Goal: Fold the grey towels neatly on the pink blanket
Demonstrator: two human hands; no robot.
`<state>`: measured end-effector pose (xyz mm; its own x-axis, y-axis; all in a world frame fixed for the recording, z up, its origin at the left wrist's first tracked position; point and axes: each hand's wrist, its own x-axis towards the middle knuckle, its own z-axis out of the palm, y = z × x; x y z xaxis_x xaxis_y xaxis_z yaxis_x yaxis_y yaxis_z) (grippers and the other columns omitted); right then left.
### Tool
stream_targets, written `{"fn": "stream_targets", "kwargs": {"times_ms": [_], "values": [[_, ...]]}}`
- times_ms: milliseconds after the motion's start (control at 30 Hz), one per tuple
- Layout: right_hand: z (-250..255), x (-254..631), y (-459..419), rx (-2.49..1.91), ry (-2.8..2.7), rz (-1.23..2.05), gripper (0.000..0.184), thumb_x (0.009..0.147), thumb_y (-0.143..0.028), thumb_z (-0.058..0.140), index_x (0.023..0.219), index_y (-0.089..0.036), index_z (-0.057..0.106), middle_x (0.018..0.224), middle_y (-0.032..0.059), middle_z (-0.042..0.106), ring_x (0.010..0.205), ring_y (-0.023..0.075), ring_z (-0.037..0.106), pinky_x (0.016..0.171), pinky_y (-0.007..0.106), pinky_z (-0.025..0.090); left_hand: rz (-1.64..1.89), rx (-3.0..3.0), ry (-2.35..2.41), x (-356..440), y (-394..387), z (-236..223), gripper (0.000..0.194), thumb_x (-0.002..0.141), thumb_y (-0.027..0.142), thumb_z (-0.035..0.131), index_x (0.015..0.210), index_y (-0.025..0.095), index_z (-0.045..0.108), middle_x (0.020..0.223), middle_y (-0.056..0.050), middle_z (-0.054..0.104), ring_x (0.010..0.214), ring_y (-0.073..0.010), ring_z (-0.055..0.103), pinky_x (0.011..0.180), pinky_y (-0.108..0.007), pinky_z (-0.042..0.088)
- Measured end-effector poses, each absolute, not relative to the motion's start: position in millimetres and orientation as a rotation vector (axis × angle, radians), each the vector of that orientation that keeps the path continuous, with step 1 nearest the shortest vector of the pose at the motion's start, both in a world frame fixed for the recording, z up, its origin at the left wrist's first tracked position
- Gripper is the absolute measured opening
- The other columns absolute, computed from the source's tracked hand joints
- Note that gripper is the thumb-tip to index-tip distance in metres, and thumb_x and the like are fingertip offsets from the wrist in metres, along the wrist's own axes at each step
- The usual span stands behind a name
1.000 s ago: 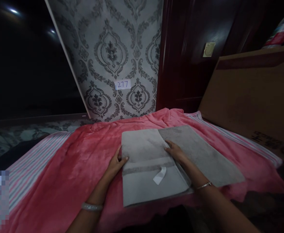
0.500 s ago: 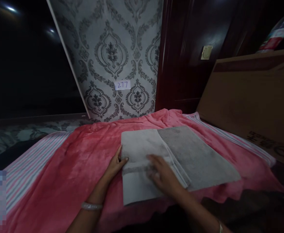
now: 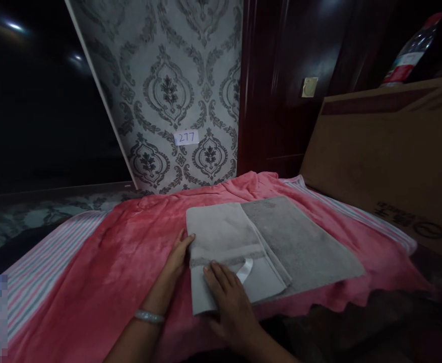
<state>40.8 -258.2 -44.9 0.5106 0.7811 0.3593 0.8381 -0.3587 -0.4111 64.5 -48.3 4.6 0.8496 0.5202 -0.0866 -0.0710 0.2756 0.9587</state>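
Head view shows a bed covered by a pink blanket [image 3: 103, 267], which is the widest thing and gives a soft, flat base for folding. On its middle lies a grey towel [image 3: 304, 242], folded in part: the lighter folded layer [image 3: 224, 237] covers the left portion, and the darker single layer stretches toward 3 o'clock. The left hand [image 3: 177, 257] rests open, fingers spread, against the left edge of the folded layer at about 9 o'clock from the towel's centre; I judge that it pins the cloth so the layers do not slide. The right hand [image 3: 230, 302] lies flat with fingers together on the near corner at about 6 o'clock, pressing rather than gripping, probably to smooth the fold. Just beside its fingertips a small white label loop [image 3: 245, 269] sticks up from the woven band. Under the blanket a striped sheet [image 3: 43, 262] shows at 8 o'clock. A large cardboard box [image 3: 387, 161] leans at 2 o'clock, near the far end of the towel, and could limit the room there. Behind, at 12 o'clock, patterned wallpaper [image 3: 160, 91] carries a small tag "277" [image 3: 186, 137]; a dark wooden door [image 3: 281, 75] stands beside it.
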Motion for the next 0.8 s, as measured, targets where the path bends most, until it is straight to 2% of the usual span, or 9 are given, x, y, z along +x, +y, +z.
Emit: {"fn": "stream_targets", "kwargs": {"times_ms": [167,267,367,567,700,800], "values": [[-48,35,-255,-2.252,-1.337,-0.110,0.104,0.065,-0.013,0.066,0.161,-0.022,0.027,0.165,0.0161,0.022,0.151,0.0382,0.022,0.119,0.063,0.027,0.161,1.204,0.424,72,-44,10,0.066,0.057,0.046,0.084,0.112,0.013,0.070,0.095,-0.014,0.078,0.093,-0.0344,0.073,0.077,-0.041,0.059],[-56,36,-257,-2.191,-1.315,-0.257,0.102,0.067,-0.012,0.062,0.162,-0.019,0.023,0.166,0.0163,0.020,0.151,0.0363,0.022,0.119,0.061,0.030,0.113,1.242,0.386,79,-45,21,0.058,0.054,0.040,0.085,0.102,0.011,0.073,0.086,-0.013,0.078,0.085,-0.0332,0.074,0.074,-0.040,0.059],[-64,43,-261,-2.159,-1.264,-0.362,0.105,0.063,-0.008,0.056,0.162,-0.018,0.021,0.166,0.0141,0.021,0.151,0.0335,0.023,0.119,0.058,0.033,0.169,1.261,0.377,87,-46,24,0.050,0.053,0.036,0.084,0.095,0.011,0.073,0.084,-0.012,0.078,0.079,-0.0302,0.073,0.070,-0.037,0.058],[-62,57,-270,-2.375,-1.245,-0.205,0.109,0.048,-0.001,0.048,0.155,-0.020,0.041,0.161,0.0125,0.034,0.149,0.0349,0.030,0.119,0.063,0.029,0.280,1.270,0.414,94,-42,10,0.053,0.055,0.041,0.085,0.098,0.014,0.070,0.092,-0.013,0.078,0.087,-0.0303,0.073,0.074,-0.038,0.058],[-61,67,-275,-2.372,-1.268,-0.266,0.101,0.055,0.002,0.048,0.153,-0.022,0.045,0.157,0.0139,0.041,0.145,0.0348,0.037,0.116,0.064,0.033,0.318,1.336,0.429,100,-38,17,0.040,0.052,0.030,0.083,0.087,0.015,0.071,0.086,-0.013,0.078,0.077,-0.0290,0.072,0.068,-0.038,0.058],[-55,79,-283,-2.319,-1.254,-0.352,0.095,0.060,0.003,0.044,0.151,-0.024,0.047,0.150,0.0113,0.050,0.139,0.0289,0.048,0.113,0.054,0.043,0.386,1.372,0.394,113,-40,34,0.034,0.052,0.023,0.076,0.085,0.016,0.071,0.084,-0.009,0.078,0.073,-0.0259,0.071,0.064,-0.033,0.057]]}}
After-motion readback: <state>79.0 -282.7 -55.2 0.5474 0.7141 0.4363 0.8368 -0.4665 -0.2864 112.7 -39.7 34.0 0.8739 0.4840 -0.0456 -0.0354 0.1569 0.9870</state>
